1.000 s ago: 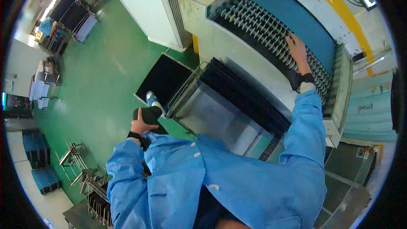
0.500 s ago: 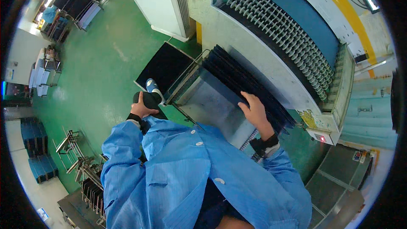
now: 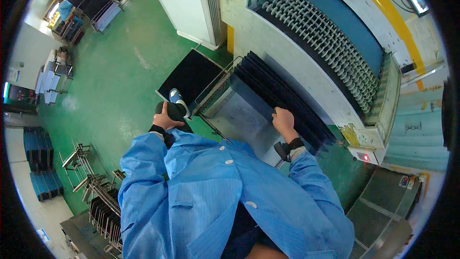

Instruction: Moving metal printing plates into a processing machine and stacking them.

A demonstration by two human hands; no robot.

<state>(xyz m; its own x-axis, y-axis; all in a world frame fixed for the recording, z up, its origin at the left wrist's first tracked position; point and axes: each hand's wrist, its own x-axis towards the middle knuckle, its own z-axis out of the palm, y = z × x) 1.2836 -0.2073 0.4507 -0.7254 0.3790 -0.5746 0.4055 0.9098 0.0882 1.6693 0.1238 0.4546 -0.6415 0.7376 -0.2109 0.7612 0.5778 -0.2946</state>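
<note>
My left hand (image 3: 165,119) rests on my dark-trousered knee (image 3: 169,109), thumb stretched away from the fingers and nothing in it. The fingers of my right hand (image 3: 284,123) are curled closed at the upper edge of the nearest dark panel (image 3: 261,97). Several such thin, flat panels lean side by side in a wheeled metal rack (image 3: 215,86), against the side of a machine. Between me and the panels is the rack's pale grey flat surface (image 3: 244,122). The fingertips of my right hand are partly hidden.
A conveyor machine (image 3: 330,43) with rows of white rollers stands at right. A black flat panel (image 3: 191,74) lies low beyond my shoe (image 3: 177,97). Metal racks (image 3: 96,192) stand at lower left, blue stacks (image 3: 40,163) by the wall. A white cabinet (image 3: 184,5) stands ahead.
My right hand has closed from spread fingers onto the nearest panel's edge. My left hand stays on my knee. The whole view has shifted slightly.
</note>
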